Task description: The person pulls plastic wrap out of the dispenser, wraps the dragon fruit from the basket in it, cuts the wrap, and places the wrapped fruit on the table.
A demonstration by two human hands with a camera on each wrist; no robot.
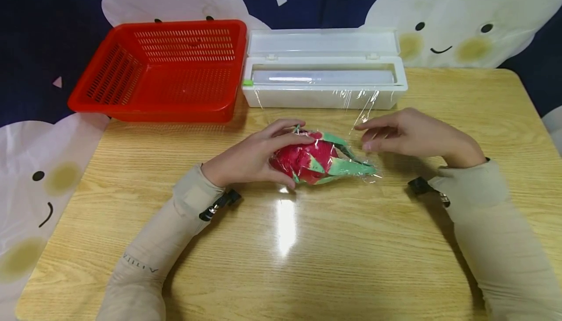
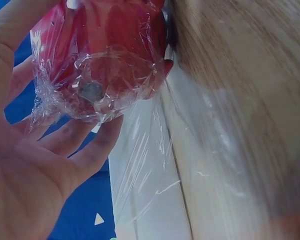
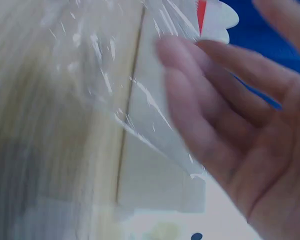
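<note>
Got a film-wrapped, oval red-and-green dragon fruit (image 1: 325, 150) gripped in left hand (image 1: 248, 157), kinda parallel to wooden tabletop (image 1: 369, 248)'s far edge, leafy tip (image 1: 362, 168) toward loosely parted right-hand fingers (image 1: 386, 144).

One left hand (image 1: 259, 157), one right hand (image 1: 412, 133); two small black wrist devices (image 1: 215, 208); one wrapped red-and-green dragon fruit (image 1: 304, 159); one red rectangular plastic basket (image 1: 175, 116), far left; one long white plastic box (image 1: 307, 99), far, holding one clear film roll (image 1: 325, 77); one pale wooden table (image 1: 351, 262).
</note>
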